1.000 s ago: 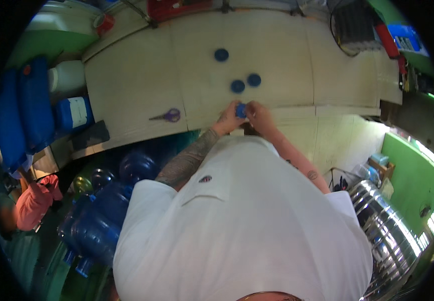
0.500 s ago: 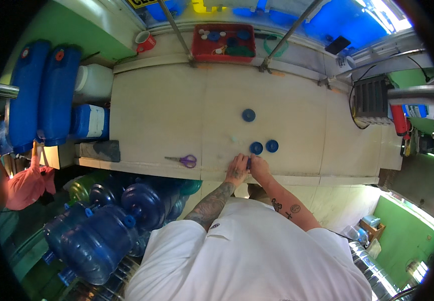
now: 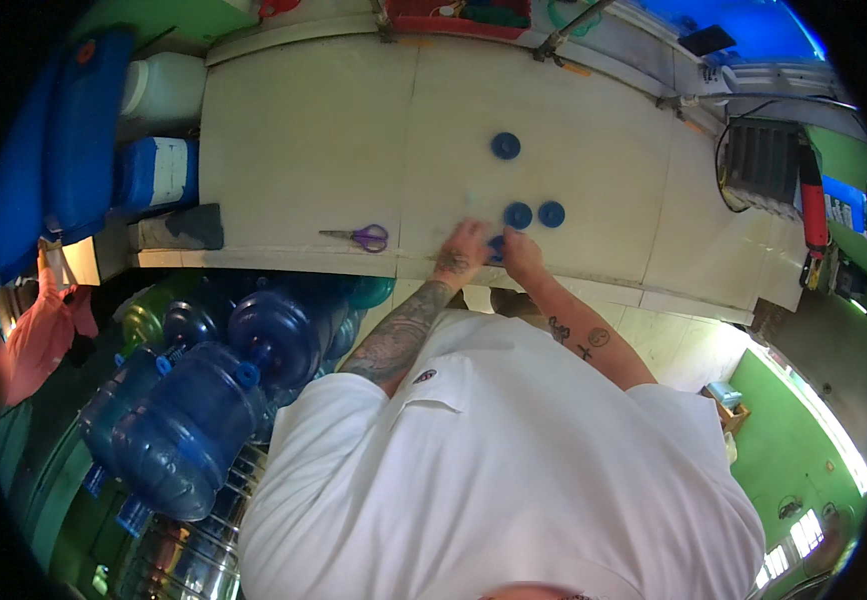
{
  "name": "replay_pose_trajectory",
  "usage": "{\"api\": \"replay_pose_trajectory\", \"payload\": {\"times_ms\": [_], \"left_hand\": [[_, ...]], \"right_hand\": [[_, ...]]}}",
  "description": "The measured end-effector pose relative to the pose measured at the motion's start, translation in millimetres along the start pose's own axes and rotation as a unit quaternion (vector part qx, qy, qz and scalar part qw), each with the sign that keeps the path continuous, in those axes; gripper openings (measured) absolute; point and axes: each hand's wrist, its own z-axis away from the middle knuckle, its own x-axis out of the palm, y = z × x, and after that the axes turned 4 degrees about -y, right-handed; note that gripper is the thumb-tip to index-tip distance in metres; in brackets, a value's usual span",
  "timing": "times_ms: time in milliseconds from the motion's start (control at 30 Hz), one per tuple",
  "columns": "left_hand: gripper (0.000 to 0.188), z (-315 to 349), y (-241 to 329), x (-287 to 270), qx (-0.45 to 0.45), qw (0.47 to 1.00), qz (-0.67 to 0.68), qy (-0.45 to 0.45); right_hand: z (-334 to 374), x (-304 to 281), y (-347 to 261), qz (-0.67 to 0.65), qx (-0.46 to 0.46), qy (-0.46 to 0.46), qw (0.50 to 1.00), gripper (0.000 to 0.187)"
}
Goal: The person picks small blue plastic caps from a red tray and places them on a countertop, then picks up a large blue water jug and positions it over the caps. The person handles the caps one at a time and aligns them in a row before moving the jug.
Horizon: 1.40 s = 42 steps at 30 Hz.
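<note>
At the counter's near edge, my right hand [image 3: 525, 258] pinches a blue bottle cap [image 3: 496, 246] between its fingers. Just left of that cap is my left hand [image 3: 464, 245], its fingers smeared by motion. Beyond my right hand, two more round blue caps [image 3: 518, 215] lie side by side, and another blue cap [image 3: 505, 145] rests farther back. Purple-handled scissors [image 3: 368, 237] lie to the left, blades pointing left. A faint pale spot shows on the counter beyond my left hand, too indistinct to name.
Blue jerrycans [image 3: 93, 130] and a white container [image 3: 171, 88] stand at the left end of the counter [image 3: 303, 150]. Large blue water bottles [image 3: 188, 430] are piled below it. A red tray [image 3: 458, 18] sits at the back; a grey slatted box [image 3: 761, 165] stands right.
The view has tilted, so the counter sits higher in the picture. My left hand has come away from the held cap, which now shows more between my hands. The lying caps and scissors stay put.
</note>
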Motion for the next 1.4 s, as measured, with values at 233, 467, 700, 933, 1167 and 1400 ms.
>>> {"api": "replay_pose_trajectory", "payload": {"times_ms": [233,467,700,933,1167,1400], "left_hand": [[0.046,-29.3,-24.6,-49.0,-0.046,0.991,-0.085,0.095],[0.034,-61.2,-15.1,-46.4,-0.024,0.999,-0.013,0.037],[0.031,-56.5,27.4,-25.7,0.046,0.982,0.177,-0.05],[0.052,-66.6,40.8,-6.7,0.027,0.992,-0.124,-0.009],[0.05,-77.6,42.6,-2.4,-0.031,0.995,0.076,-0.065],[0.028,-70.2,69.5,-22.9,-0.097,0.842,0.512,-0.14]], "right_hand": [[10.1,-28.5,-3.7,0.046,-0.01,-0.06,0.997,0.018],[2.4,-59.2,-31.9,-0.158,-0.079,0.127,0.976,0.026],[8.5,-64.2,-11.3,-0.418,0.005,0.134,0.898,0.021],[45.3,-75.4,41.6,-0.377,0.018,0.201,0.904,0.014],[61.9,-100.5,25.8,-0.297,-0.075,0.263,0.915,0.014],[67.6,-124.1,0.3,-0.183,-0.173,0.299,0.92,0.018]]}}
